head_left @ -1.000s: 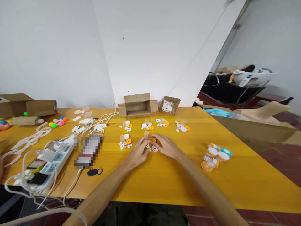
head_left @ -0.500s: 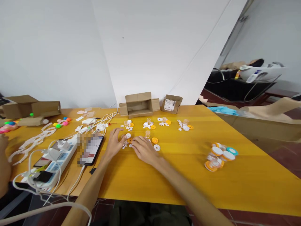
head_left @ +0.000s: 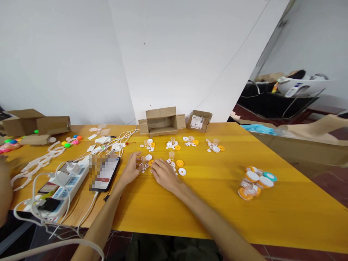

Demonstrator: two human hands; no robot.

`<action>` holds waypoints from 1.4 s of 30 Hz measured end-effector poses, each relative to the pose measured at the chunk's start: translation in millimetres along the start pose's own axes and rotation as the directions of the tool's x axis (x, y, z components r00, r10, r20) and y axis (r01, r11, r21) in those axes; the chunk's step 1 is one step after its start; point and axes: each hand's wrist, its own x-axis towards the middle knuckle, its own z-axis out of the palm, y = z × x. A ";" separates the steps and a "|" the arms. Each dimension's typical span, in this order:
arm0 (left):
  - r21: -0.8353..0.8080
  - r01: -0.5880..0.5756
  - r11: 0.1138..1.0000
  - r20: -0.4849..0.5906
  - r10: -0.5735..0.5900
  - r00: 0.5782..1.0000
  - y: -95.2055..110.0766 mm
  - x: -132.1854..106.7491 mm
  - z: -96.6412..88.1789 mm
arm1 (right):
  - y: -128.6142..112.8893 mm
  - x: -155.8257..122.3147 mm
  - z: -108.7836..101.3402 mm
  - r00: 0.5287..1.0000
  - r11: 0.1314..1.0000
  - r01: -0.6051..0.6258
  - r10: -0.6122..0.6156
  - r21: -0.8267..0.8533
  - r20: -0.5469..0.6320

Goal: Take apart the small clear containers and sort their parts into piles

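Small groups of plastic parts lie on a yellow table [head_left: 206, 203]: white perforated discs, orange rings and tiny clear cups. My left hand [head_left: 131, 168] rests flat beside one group [head_left: 146, 162], fingers stretched toward its clear cup and white disc. My right hand [head_left: 162, 173] lies palm down just right of that group, fingertips curled at the small white pieces; whether it pinches one I cannot make out. An orange ring [head_left: 179, 163] and a white disc [head_left: 182, 171] lie to its right.
A phone [head_left: 104, 173] and a white power strip [head_left: 61, 183] with cables lie left. Two open cardboard boxes [head_left: 162, 121] stand at the back. Stacked orange, white and teal containers [head_left: 254, 182] sit right. Coloured balls [head_left: 71, 142] and another person's arm [head_left: 4, 188] are far left.
Both hands moved left from the middle group of parts to the group beside the phone. The view shifted slightly.
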 end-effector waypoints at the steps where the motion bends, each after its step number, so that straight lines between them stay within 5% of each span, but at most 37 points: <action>1: -0.023 0.006 1.000 -0.002 -0.006 1.000 -0.6 0.3 0.3 | -1.0 1.1 -0.7 1.000 1.000 -0.004 0.004 0.005 0.000; 18: -0.125 0.038 0.991 -0.019 -0.041 0.999 0.8 -1.7 3.0 | -9.7 12.3 8.5 0.999 0.991 -0.012 0.017 -0.135 0.031; 28: -0.032 0.008 0.999 -0.038 -0.009 0.999 4.6 -1.1 3.1 | -12.3 25.3 14.7 0.970 0.941 0.241 -0.225 -0.239 0.092; 42: 0.056 0.022 0.998 -0.123 -0.015 0.992 8.8 0.0 -0.2 | -8.0 29.1 22.8 0.944 0.901 0.320 -0.330 -0.294 0.018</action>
